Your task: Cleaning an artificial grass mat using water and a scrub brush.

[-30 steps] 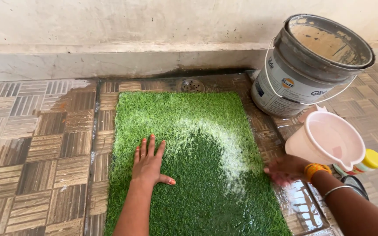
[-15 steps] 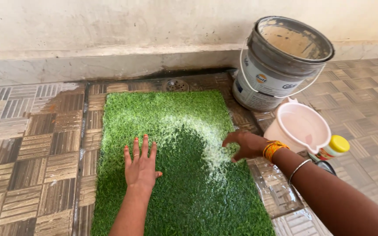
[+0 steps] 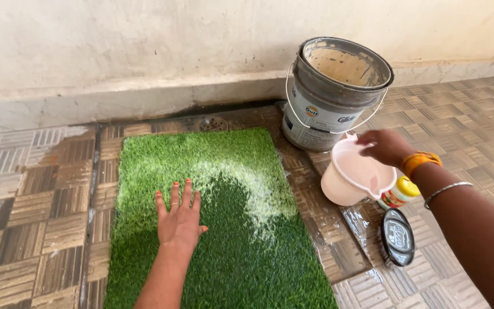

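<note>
— Why was the left hand (image 3: 179, 220) lying flat, fingers spread wide, on the green artificial-grass mat (image 3: 224, 269)?
— It seemed to pin the mat to the wet patterned floor tiles (image 3: 30, 223). The right hand (image 3: 385, 146) curled over the pale pink plastic mug (image 3: 354, 176) beside the grey metal bucket (image 3: 333, 91)
— And the mat?
— An arc of white powder crossed it

Grey labelled bucket (image 3: 333, 91) by wall; yellow-cap bottle (image 3: 398, 193) nr mug.

The right hand (image 3: 389, 146) has left the green mat (image 3: 230, 263) — now at the pink mug's (image 3: 357, 178) rim.
</note>
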